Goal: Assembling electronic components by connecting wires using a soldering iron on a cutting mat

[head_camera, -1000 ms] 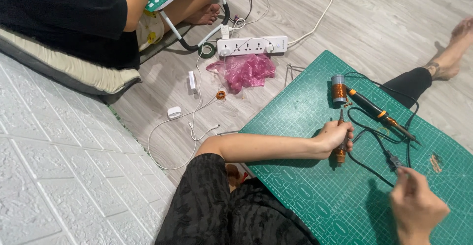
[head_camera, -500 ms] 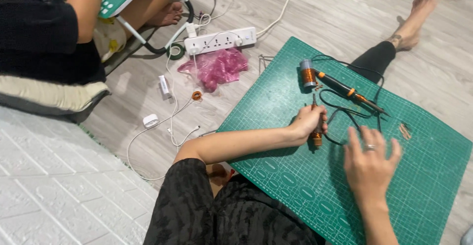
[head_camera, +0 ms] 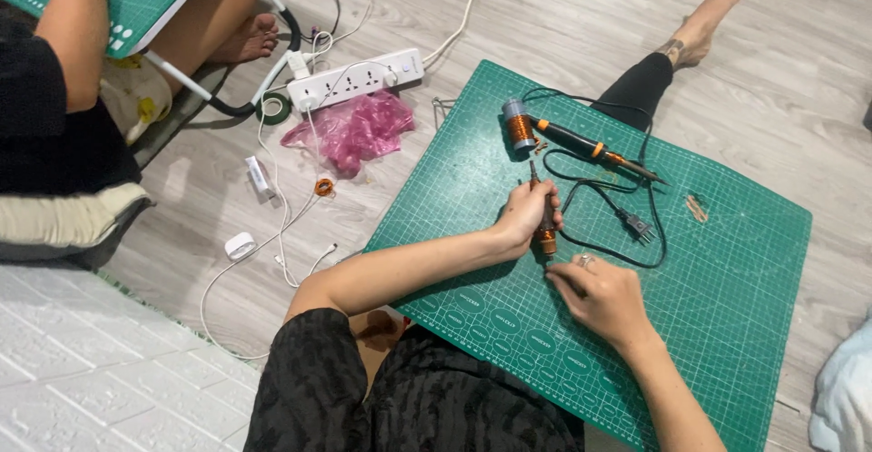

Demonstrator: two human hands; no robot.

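Head view: left hand (head_camera: 525,216) fingers wrapped round orange-wound tool (head_camera: 543,225), steadying it upright on green cutting mat (head_camera: 727,261); right hand (head_camera: 604,299) fingertips pinch narrowly at its base, contents unclear.

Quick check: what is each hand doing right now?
Left hand: closed on a small orange-and-black tool.
Right hand: resting on the green cutting mat, fingertips by the tool's lower end; grip unclear.

On the green gridded cutting mat (head_camera: 727,261) lie a copper-wound coil spool (head_camera: 519,126) at its far left corner and a black-and-orange soldering iron (head_camera: 590,149) just right of the spool. Left of the mat, on the wooden floor (head_camera: 563,16), sit a pink plastic bag (head_camera: 354,129) and, behind it, a white power strip (head_camera: 354,79).
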